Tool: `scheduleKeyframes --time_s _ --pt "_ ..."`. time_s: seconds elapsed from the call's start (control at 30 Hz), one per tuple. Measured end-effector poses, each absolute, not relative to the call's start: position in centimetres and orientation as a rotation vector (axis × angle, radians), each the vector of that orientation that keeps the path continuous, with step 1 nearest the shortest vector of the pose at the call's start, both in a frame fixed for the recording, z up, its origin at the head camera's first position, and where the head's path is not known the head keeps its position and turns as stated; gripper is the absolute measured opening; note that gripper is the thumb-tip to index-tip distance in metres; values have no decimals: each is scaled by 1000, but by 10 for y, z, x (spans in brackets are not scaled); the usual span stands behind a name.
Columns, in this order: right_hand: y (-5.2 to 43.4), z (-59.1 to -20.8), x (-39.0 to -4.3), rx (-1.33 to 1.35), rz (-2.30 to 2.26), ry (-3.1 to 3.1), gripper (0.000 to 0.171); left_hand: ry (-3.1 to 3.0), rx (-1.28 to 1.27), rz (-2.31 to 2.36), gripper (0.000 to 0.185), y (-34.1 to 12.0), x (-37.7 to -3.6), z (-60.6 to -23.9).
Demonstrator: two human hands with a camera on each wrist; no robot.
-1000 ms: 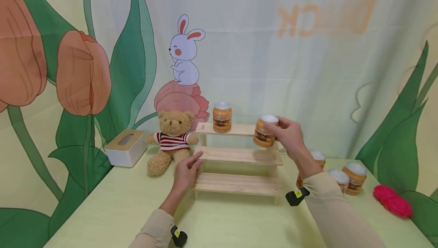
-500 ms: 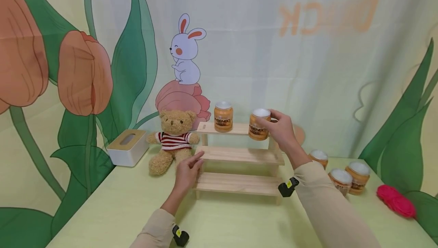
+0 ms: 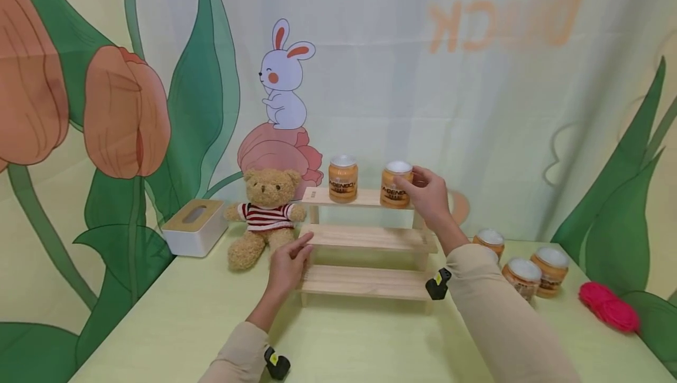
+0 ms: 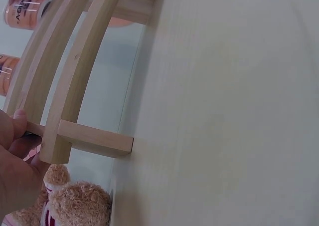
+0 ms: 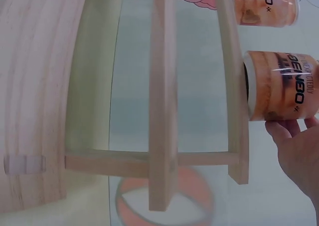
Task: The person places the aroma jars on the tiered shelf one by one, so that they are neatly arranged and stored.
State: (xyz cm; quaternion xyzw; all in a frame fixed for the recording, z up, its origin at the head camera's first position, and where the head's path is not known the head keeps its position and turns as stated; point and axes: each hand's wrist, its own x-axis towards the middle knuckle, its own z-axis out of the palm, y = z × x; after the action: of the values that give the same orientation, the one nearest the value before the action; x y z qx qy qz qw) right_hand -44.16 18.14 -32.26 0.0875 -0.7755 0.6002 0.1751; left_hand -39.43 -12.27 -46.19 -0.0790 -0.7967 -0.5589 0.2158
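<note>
A three-tier wooden shelf point(image 3: 370, 239) stands on the pale green table point(image 3: 344, 336). One orange jar with a white lid point(image 3: 343, 179) stands on the top tier. My right hand point(image 3: 418, 186) grips a second orange jar point(image 3: 395, 185) at the top tier's right part, its base level with the board. In the right wrist view the held jar point(image 5: 281, 84) lies against the top board with my fingers point(image 5: 291, 131) under it. My left hand point(image 3: 296, 256) holds the shelf's left end at the middle tier, with the thumb point(image 4: 19, 122) on the wood.
A teddy bear point(image 3: 264, 215) and a white tissue box point(image 3: 193, 227) sit left of the shelf. Three more orange jars point(image 3: 520, 277) stand on the table to the right, with a red yarn ball point(image 3: 608, 306) beyond them. A printed curtain hangs right behind the shelf.
My right hand has carried the jar up and to the left, from beside the middle tier to the top tier. The left hand has stayed on the shelf's left end.
</note>
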Motion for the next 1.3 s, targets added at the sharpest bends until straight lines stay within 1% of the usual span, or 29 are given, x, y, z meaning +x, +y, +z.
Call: scheduleKeyframes --time_s 0.33,0.87,1.0,1.3 --pt "178 -330 -449 213 1670 -2177 71 -2194 -207 -1557 30 -123 -395 -462" --pt "179 -337 -456 274 1792 -2124 68 -2195 -199 -1591 30 -120 -395 -463" --pt "181 -339 -454 258 1802 -2117 74 -2195 -206 -1593 30 -119 -395 -462" --pt "197 -347 -441 209 1796 -2038 68 -2187 -202 -1585 29 -123 -395 -463"
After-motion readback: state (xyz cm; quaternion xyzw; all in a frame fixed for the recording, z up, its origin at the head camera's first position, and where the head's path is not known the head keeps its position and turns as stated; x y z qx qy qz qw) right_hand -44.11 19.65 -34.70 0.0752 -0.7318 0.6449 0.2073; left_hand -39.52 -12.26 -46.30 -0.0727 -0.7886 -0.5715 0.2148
